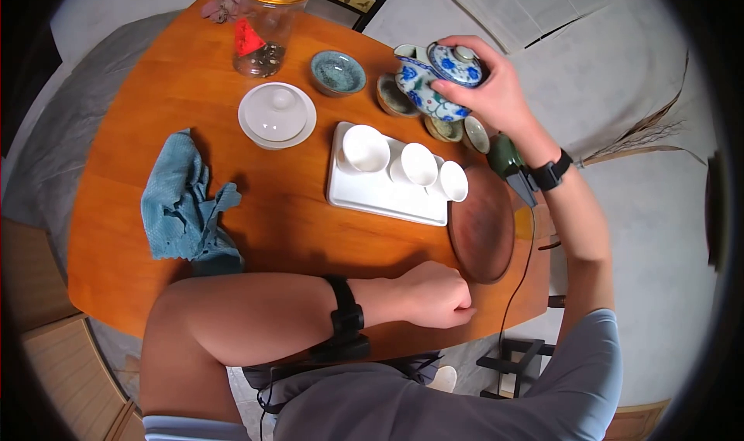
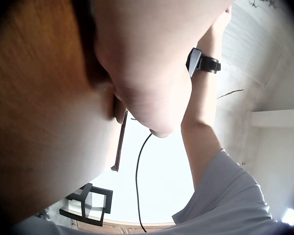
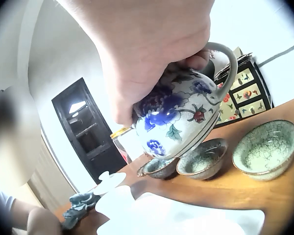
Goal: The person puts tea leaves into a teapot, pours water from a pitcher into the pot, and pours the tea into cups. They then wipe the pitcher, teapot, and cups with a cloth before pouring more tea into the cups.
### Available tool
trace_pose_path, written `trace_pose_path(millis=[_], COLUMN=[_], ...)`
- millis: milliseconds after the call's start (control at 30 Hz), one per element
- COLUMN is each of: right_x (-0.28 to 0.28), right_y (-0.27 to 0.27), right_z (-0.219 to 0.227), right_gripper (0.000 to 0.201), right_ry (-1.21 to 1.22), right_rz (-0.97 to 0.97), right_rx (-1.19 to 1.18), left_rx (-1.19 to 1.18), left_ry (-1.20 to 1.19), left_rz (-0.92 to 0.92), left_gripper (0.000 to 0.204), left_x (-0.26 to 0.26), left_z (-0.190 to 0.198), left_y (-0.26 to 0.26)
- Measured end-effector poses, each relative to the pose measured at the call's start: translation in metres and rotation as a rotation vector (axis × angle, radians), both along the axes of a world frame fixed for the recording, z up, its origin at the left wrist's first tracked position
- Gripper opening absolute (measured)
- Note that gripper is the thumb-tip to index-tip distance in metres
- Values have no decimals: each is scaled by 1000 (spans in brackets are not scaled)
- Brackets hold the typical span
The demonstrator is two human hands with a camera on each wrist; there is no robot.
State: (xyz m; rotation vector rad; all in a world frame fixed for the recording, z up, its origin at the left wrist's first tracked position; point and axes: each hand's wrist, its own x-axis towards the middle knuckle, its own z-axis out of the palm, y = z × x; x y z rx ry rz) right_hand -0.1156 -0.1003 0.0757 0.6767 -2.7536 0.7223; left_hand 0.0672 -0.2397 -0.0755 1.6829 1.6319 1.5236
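Observation:
My right hand (image 1: 496,92) grips a white teapot (image 1: 422,88) with blue flowers and its lid on, raised over the far right of the table. In the right wrist view, the fingers spread over the top of the pot, and its curved handle (image 3: 230,73) sticks out to the right. Below it stand a dark-rimmed bowl (image 1: 397,96) and smaller cups (image 1: 444,129). A white tray (image 1: 380,197) nearer to me bears three white cups (image 1: 418,165). My left hand (image 1: 430,294) rests at the near table edge with its fingers curled in, nothing visible in it.
A round brown plate (image 1: 482,228) lies right of the tray, beside a dark green object (image 1: 504,156). To the left are a crumpled blue cloth (image 1: 177,201), a white lidded bowl (image 1: 277,115), a crackled blue-green bowl (image 1: 338,73) and a gold-lidded jar (image 1: 271,30). A black cable (image 1: 521,274) hangs at the right.

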Motion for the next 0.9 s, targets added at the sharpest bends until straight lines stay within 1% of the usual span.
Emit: trace_pose_path(millis=[67, 167, 200, 267, 333, 500, 567, 900], right_x=[-16, -31, -34, -41, -47, -51, -52, -57], right_y=[-5, -11, -14, -19, -22, -33, -36, -41], right_z=[-2, -1, 1, 3, 3, 6, 8, 10], right_gripper=[53, 54, 54, 56, 56, 54, 52, 50], right_ry=[-5, 30, 29, 60, 68, 104, 128, 198], right_rz=[29, 27, 28, 42, 61, 103, 109, 167], right_rx=[6, 125, 126, 248, 290, 409, 490, 624], left_rx=[-12, -20, -19, -12, -5, -50, -50, -44], left_ry=[-1, -2, -2, -5, -9, -8, -10, 4], left_rz=[3, 1, -1, 4, 13, -21, -18, -7], left_gripper=[39, 38, 37, 37, 37, 38, 38, 39], left_x=[0, -1, -1, 0, -1, -2, -2, -1], left_z=[1, 2, 2, 0, 0, 3, 4, 4], left_y=[0, 0, -1, 0, 0, -1, -3, -3])
